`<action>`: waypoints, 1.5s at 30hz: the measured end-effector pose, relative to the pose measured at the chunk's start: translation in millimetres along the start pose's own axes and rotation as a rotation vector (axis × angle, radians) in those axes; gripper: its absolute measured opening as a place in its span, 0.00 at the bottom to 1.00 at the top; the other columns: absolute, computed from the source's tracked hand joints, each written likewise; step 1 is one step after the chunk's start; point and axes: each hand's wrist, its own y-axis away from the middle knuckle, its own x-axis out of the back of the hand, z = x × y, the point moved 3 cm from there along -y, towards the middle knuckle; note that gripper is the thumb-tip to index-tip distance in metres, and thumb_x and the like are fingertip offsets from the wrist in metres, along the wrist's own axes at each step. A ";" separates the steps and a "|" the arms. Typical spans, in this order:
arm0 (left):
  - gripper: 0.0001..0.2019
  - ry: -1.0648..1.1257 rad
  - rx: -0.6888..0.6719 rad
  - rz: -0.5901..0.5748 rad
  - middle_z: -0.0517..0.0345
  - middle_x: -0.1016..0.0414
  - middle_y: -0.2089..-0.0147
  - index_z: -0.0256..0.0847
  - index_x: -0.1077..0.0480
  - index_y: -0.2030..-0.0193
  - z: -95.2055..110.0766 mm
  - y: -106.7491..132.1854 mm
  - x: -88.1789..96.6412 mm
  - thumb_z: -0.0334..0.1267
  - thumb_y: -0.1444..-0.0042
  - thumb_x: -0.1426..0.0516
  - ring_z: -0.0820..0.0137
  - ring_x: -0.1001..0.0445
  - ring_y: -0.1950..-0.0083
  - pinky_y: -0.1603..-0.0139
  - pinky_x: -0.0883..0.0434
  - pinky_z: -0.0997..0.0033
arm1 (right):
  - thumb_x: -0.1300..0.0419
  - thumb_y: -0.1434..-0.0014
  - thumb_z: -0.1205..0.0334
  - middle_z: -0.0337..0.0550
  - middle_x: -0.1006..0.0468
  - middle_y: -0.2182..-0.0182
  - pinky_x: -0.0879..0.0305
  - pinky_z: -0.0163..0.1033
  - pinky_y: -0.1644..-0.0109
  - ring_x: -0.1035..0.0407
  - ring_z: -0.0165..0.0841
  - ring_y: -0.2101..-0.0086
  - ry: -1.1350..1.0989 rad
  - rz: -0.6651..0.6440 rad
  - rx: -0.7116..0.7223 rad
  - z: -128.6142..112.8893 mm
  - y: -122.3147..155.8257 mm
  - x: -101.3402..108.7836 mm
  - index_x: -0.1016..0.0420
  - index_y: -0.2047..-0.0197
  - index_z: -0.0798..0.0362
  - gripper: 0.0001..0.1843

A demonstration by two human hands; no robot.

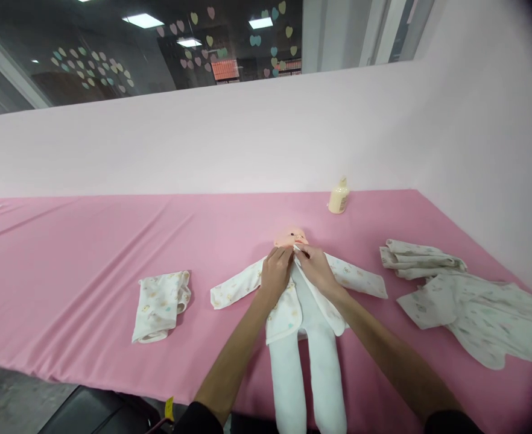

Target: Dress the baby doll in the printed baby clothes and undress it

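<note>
A baby doll with a white cloth body lies on its back, its head toward the wall. It wears a white patterned baby jacket, sleeves spread to both sides and the front hanging apart over the belly. At the neckline my left hand is closed, fingers pinching the jacket's collar. Close beside it, my right hand pinches the other collar edge just below the doll's chin. The fingertips partly hide the neck, so any fastener there cannot be made out.
A pink cloth covers the table. Folded patterned clothing lies left of the doll; more baby clothes lie loosely at the right. A cream pump bottle stands near the back wall. A black chair sits at the front left.
</note>
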 end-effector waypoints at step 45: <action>0.13 0.862 0.590 -0.192 0.62 0.35 0.72 0.37 0.31 0.70 -7.8 -7.2 11.3 0.44 0.40 0.48 0.76 0.40 0.70 0.67 0.41 0.75 | 0.56 0.39 0.69 0.52 0.33 0.38 0.37 0.51 0.35 0.38 0.40 0.39 0.118 0.006 0.136 4.4 35.6 -20.2 0.47 0.29 0.54 0.34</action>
